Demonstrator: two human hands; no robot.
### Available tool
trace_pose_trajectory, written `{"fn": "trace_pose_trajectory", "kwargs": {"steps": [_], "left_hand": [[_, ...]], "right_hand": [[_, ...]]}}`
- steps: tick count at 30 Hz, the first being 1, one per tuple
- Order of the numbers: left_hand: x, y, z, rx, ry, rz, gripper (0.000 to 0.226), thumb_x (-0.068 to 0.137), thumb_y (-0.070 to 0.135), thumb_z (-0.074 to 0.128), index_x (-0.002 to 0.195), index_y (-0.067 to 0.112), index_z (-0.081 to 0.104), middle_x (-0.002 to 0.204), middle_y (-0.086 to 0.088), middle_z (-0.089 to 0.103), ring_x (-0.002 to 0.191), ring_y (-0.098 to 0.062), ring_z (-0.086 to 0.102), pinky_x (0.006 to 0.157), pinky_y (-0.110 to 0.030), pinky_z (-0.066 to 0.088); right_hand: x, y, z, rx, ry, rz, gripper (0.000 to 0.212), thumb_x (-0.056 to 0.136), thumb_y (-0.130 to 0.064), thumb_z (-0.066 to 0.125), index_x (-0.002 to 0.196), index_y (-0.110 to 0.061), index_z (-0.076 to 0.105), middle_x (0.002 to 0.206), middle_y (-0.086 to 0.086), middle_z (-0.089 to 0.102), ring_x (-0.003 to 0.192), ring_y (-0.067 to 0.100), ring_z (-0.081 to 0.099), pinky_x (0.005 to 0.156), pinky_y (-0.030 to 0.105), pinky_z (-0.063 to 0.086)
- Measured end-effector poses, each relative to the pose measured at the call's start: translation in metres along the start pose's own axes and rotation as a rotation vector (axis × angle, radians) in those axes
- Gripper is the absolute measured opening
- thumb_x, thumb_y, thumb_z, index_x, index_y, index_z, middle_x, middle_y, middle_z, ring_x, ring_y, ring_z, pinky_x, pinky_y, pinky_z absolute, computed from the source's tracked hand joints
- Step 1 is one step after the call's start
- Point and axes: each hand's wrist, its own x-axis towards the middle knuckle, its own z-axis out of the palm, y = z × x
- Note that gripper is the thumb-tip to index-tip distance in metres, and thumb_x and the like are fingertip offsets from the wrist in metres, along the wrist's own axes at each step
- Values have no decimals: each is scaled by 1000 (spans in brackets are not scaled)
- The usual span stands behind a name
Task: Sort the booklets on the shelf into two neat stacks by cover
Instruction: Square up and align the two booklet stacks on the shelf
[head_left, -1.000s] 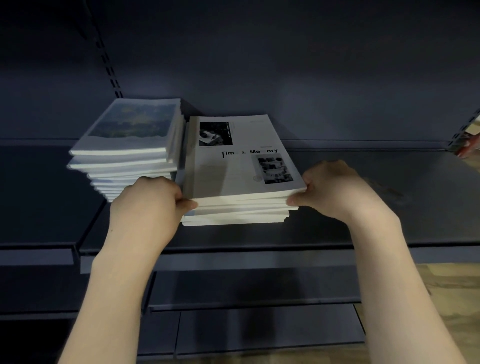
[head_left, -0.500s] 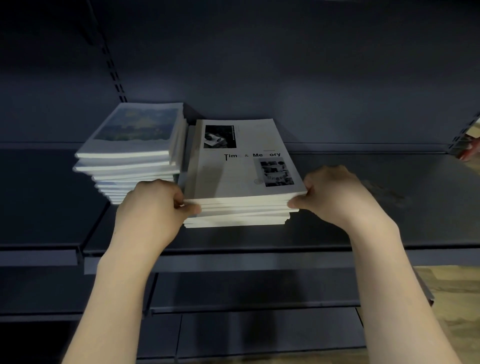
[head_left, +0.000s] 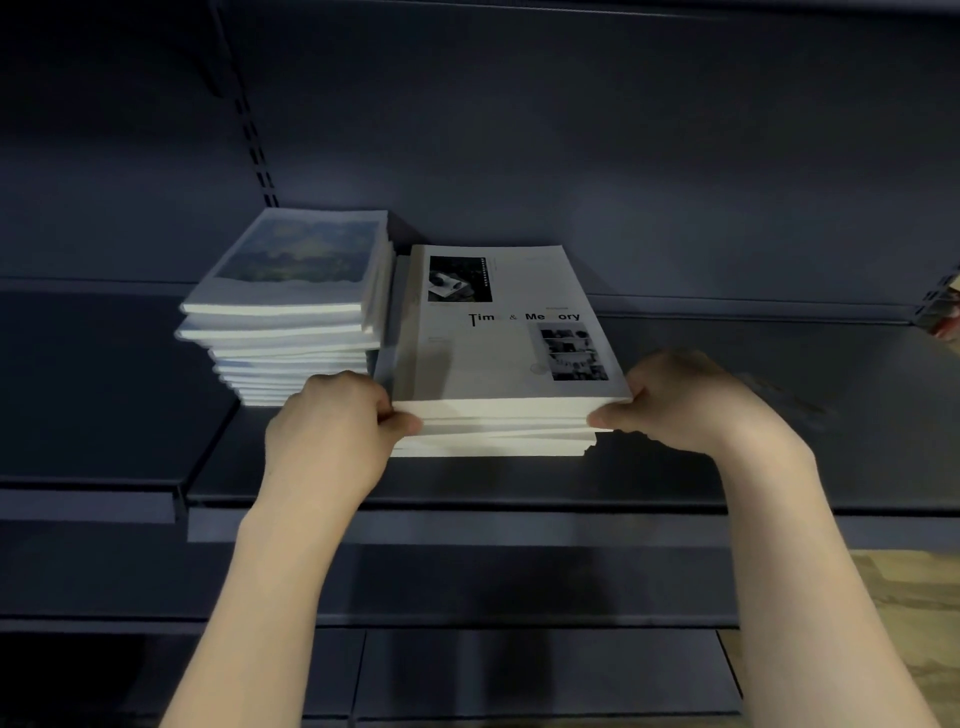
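Head view: I see left hand (head_left: 332, 421) and right hand (head_left: 680, 405) clamped on "Time & Memory" booklet stack (head_left: 498, 415); landscape-cover stack (head_left: 291, 312) at 9 o'clock, on shelf (head_left: 779, 467).

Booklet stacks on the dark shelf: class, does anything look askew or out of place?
Yes. The left stack with the landscape-photo cover is uneven: its top booklets jut out past the lower ones. In the right stack of white "Time & Memory" booklets, the lower ones are fanned at the front edge, where the left hand and right hand grip it.
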Motion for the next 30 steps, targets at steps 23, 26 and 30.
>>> {"fn": "trace_pose_trajectory", "kwargs": {"steps": [23, 26, 30], "left_hand": [[18, -24, -9, -43, -100, -19, 29, 81, 56, 58, 68, 31, 54, 85, 6, 60, 86, -20, 57, 71, -31, 50], [17, -22, -5, -30, -48, 62, 40, 85, 47, 59, 54, 24, 48, 66, 2, 55, 71, -21, 53, 58, -28, 39], [18, -22, -2, -48, 1, 98, 40, 81, 42, 66, 54, 18, 51, 64, 0, 58, 67, -20, 52, 55, -28, 34]], "right_hand": [[8, -11, 14, 5, 85, -14, 42, 81, -47, 66, 90, -6, 65, 86, 8, 67, 78, 24, 62, 67, 31, 50], [7, -14, 15, 12, 86, -4, 42, 78, -44, 68, 85, -3, 64, 82, 9, 67, 75, 24, 63, 61, 30, 47], [4, -17, 16, 4, 105, -2, 36, 79, -40, 70, 82, -5, 65, 76, 3, 66, 71, 20, 62, 57, 26, 44]]}}
